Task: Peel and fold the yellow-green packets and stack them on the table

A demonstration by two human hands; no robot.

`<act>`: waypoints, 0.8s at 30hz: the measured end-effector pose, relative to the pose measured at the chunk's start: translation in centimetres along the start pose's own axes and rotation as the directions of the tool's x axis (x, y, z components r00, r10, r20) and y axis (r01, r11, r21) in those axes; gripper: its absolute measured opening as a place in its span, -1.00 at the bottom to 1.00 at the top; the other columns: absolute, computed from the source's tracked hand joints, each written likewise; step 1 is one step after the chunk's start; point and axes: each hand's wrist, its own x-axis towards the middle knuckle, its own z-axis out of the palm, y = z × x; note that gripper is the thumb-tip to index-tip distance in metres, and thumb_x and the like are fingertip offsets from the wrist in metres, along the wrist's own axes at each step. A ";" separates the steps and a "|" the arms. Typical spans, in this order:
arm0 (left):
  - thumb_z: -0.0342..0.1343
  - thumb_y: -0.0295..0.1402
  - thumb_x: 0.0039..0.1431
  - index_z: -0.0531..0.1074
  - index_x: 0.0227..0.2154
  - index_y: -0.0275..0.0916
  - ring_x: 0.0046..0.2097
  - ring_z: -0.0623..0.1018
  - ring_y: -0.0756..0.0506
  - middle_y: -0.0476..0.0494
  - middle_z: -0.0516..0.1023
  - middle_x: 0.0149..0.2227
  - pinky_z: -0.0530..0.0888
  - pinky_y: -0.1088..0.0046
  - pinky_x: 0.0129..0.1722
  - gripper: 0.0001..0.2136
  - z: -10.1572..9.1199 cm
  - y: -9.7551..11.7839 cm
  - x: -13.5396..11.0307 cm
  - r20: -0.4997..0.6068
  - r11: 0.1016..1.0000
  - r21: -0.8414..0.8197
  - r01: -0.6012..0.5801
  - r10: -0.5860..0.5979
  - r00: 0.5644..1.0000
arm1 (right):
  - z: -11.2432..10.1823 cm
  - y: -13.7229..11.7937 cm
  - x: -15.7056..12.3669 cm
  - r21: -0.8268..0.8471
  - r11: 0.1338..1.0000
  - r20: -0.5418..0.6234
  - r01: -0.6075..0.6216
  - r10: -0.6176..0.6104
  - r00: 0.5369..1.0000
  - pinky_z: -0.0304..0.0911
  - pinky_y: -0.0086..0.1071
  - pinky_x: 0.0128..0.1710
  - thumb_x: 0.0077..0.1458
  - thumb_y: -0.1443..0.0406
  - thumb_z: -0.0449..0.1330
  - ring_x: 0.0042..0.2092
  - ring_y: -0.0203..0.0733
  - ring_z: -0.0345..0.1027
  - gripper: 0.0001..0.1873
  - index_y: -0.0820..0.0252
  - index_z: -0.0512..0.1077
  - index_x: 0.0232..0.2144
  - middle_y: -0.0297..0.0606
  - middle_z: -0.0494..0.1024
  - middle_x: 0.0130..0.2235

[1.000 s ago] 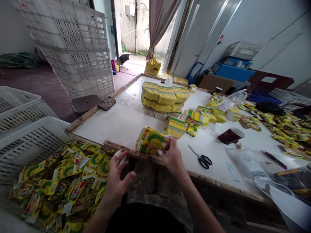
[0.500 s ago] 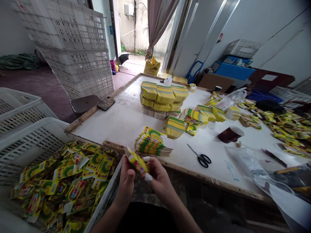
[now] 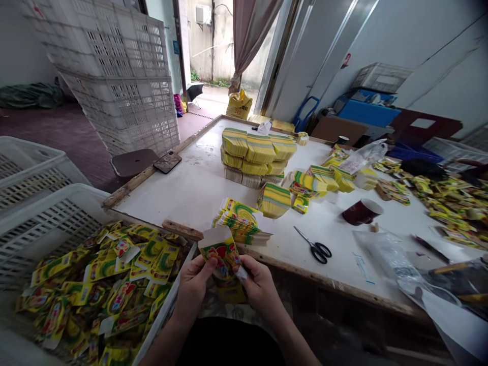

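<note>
Between my hands, just off the table's front edge, is a yellow printed carton (image 3: 223, 259) with a pale flap standing up at its top. My left hand (image 3: 195, 284) pinches its left side, thumb on the printed face. On the other side my right hand (image 3: 259, 284) grips the carton's right edge, with white coverings on some fingertips. Right behind the carton, a fanned stack of flat cartons (image 3: 238, 218) lies at the table edge. To my left, a white plastic crate (image 3: 72, 203) holds many loose yellow cartons (image 3: 122, 295).
The white table (image 3: 160, 195) has a wooden rim. On it are bundled carton stacks (image 3: 259, 150), scissors (image 3: 318, 249), a dark red mug (image 3: 362, 211), a phone (image 3: 168, 161) and a plastic bag (image 3: 396, 254). A crate tower (image 3: 122, 81) stands at left; more cartons (image 3: 450, 203) lie at right.
The carton in my hands has turned from a narrow edge-on tilt to showing its broad printed face, flap up. Both hands have shifted slightly, the left one lower.
</note>
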 end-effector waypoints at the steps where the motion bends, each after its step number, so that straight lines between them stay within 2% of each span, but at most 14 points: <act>1: 0.25 -0.22 0.09 0.58 -0.27 -0.26 -0.24 0.60 -0.13 -0.11 0.66 -0.34 0.50 0.38 -0.17 -0.77 0.1 0.2 -0.1 -0.006 1.000 0.011 -0.009 0.009 1.000 | -0.1 0.0 -0.1 -0.005 1.000 0.002 0.004 -0.004 1.000 0.36 -0.43 -0.27 0.15 0.28 0.09 -0.28 -0.18 0.47 -0.76 0.18 0.54 -0.24 -0.29 0.61 -0.32; 4: 0.29 -0.21 0.02 0.57 -0.24 -0.25 -0.22 0.60 -0.14 -0.10 0.66 -0.27 0.51 0.36 -0.14 -0.72 0.4 0.9 -0.3 -0.078 0.997 0.048 -0.059 0.062 0.995 | -0.6 -0.1 -0.4 -0.087 0.996 0.058 0.024 -0.019 0.998 0.35 -0.39 -0.20 0.16 0.33 0.09 -0.21 -0.16 0.48 -0.74 0.15 0.54 -0.17 -0.25 0.61 -0.25; 7: 0.30 -0.20 0.00 0.56 -0.25 -0.25 -0.24 0.59 -0.12 -0.11 0.65 -0.28 0.52 0.39 -0.19 -0.72 -0.1 1.8 -0.3 -0.122 0.985 0.155 -0.074 0.093 0.988 | -1.2 -0.3 -0.7 -0.210 0.975 0.135 0.071 -0.043 0.990 0.32 -0.41 -0.29 0.17 0.37 0.07 -0.30 -0.21 0.45 -0.72 0.12 0.55 -0.16 -0.26 0.57 -0.33; 8: 0.31 -0.18 -0.01 0.55 -0.23 -0.25 -0.24 0.59 -0.13 -0.13 0.65 -0.27 0.53 0.38 -0.19 -0.69 -0.5 2.3 -0.1 -0.094 0.975 0.205 -0.087 0.108 0.990 | -1.4 -0.3 -0.7 -0.249 0.964 0.147 0.097 -0.062 0.987 0.30 -0.42 -0.32 0.17 0.39 0.06 -0.32 -0.22 0.43 -0.71 0.12 0.55 -0.17 -0.27 0.55 -0.36; 10: 0.28 -0.01 -0.05 0.48 -0.08 -0.24 -0.16 0.58 -0.20 -0.21 0.61 -0.14 0.52 0.30 -0.15 -0.47 -1.5 3.4 0.2 0.017 0.952 0.268 -0.150 0.151 0.988 | -2.0 -0.3 -0.8 -0.365 0.914 0.144 0.177 -0.133 0.981 0.30 -0.39 -0.32 0.17 0.43 0.03 -0.31 -0.21 0.41 -0.67 0.11 0.54 -0.16 -0.25 0.53 -0.34; 13: 0.14 0.30 -0.24 0.23 0.17 -0.21 0.08 0.46 -0.34 -0.37 0.38 0.16 0.42 0.11 0.06 -0.05 -2.8 5.0 0.5 0.242 0.898 0.379 -0.224 0.137 0.961 | -2.5 -0.6 -0.8 -0.597 0.740 0.183 0.310 -0.250 0.951 0.30 -0.23 -0.20 0.19 0.46 0.02 -0.24 -0.12 0.36 -0.65 0.06 0.53 -0.15 -0.20 0.54 -0.28; 15: 0.26 0.25 -0.35 0.17 0.21 -0.18 0.14 0.40 -0.38 -0.37 0.34 0.18 0.33 0.05 0.14 0.03 -2.8 5.3 0.3 0.349 0.790 0.572 -0.223 0.012 0.937 | -2.4 -0.8 -1.1 -0.659 0.639 0.276 0.397 -0.286 0.918 0.24 -0.07 -0.03 0.20 0.44 0.06 -0.21 -0.10 0.34 -0.69 0.01 0.52 -0.17 -0.25 0.55 -0.29; 17: 0.39 -0.03 -0.24 0.27 0.12 -0.13 0.08 0.44 -0.32 -0.27 0.43 0.08 0.36 0.08 0.10 -0.20 -2.1 4.9 -0.2 0.411 0.627 0.736 -0.255 -0.113 0.905 | -1.8 -1.0 -1.5 -0.646 0.617 0.330 0.449 -0.305 0.893 0.02 0.07 0.18 0.19 0.46 0.07 -0.09 -0.07 0.34 -0.64 -0.07 0.48 -0.10 -0.29 0.54 -0.25; 18: 0.36 -0.16 -0.14 0.32 0.04 -0.13 0.02 0.47 -0.27 -0.22 0.47 0.01 0.40 0.13 0.04 -0.37 -1.5 4.6 -0.5 0.427 0.560 0.779 -0.282 -0.145 0.893 | -1.5 -0.9 -1.8 -0.635 0.635 0.301 0.439 -0.320 0.898 -0.12 0.12 0.25 0.18 0.45 0.09 0.02 -0.03 0.30 -0.59 -0.09 0.42 -0.01 -0.27 0.53 -0.15; 19: 0.28 -0.25 -0.04 0.34 -0.03 -0.14 -0.04 0.50 -0.23 -0.18 0.48 -0.06 0.43 0.18 -0.02 -0.53 -1.0 4.2 -0.8 0.433 0.512 0.804 -0.304 -0.153 0.888 | -1.1 -0.6 -2.0 -0.626 0.671 0.219 0.397 -0.337 0.915 -0.21 0.16 0.28 0.16 0.43 0.11 0.13 0.03 0.21 -0.52 -0.09 0.32 0.10 -0.22 0.47 -0.02; 20: 0.20 -0.31 0.03 0.33 -0.08 -0.14 -0.09 0.51 -0.19 -0.15 0.48 -0.11 0.45 0.23 -0.08 -0.63 -0.5 3.8 -1.1 0.428 0.481 0.818 -0.316 -0.141 0.892 | -0.7 -0.2 -2.3 -0.608 0.723 0.089 0.327 -0.348 0.933 -0.22 0.18 0.29 0.15 0.38 0.14 0.23 0.09 0.08 -0.42 -0.06 0.20 0.20 -0.15 0.35 0.12; 22: 0.15 -0.34 0.05 0.24 -0.09 -0.15 -0.16 0.52 -0.16 -0.13 0.47 -0.16 0.47 0.30 -0.18 -0.65 0.1 3.1 -1.5 0.378 0.451 0.841 -0.297 -0.100 0.920 | 0.1 0.8 -2.5 -0.488 0.857 -0.209 0.164 -0.297 0.932 -0.14 0.19 0.27 0.13 0.26 0.19 0.33 0.17 -0.12 -0.22 0.02 -0.05 0.31 -0.03 0.06 0.29; 23: 0.16 -0.34 0.03 0.18 -0.07 -0.16 -0.17 0.53 -0.16 -0.13 0.48 -0.17 0.48 0.30 -0.20 -0.60 0.2 2.8 -1.6 0.347 0.446 0.851 -0.277 -0.084 0.934 | 0.4 1.3 -2.4 -0.369 0.924 -0.311 0.104 -0.228 0.923 -0.06 0.16 0.26 0.13 0.19 0.19 0.34 0.17 -0.13 -0.17 0.05 -0.14 0.32 -0.01 0.00 0.32; 24: 0.17 -0.33 0.01 0.13 -0.05 -0.16 -0.16 0.54 -0.18 -0.14 0.49 -0.16 0.48 0.29 -0.19 -0.55 0.2 2.5 -1.7 0.320 0.439 0.861 -0.259 -0.071 0.945 | 0.7 1.7 -2.4 -0.223 0.973 -0.354 0.063 -0.141 0.924 0.02 0.12 0.24 0.15 0.15 0.16 0.33 0.14 -0.08 -0.16 0.07 -0.20 0.33 0.01 0.02 0.32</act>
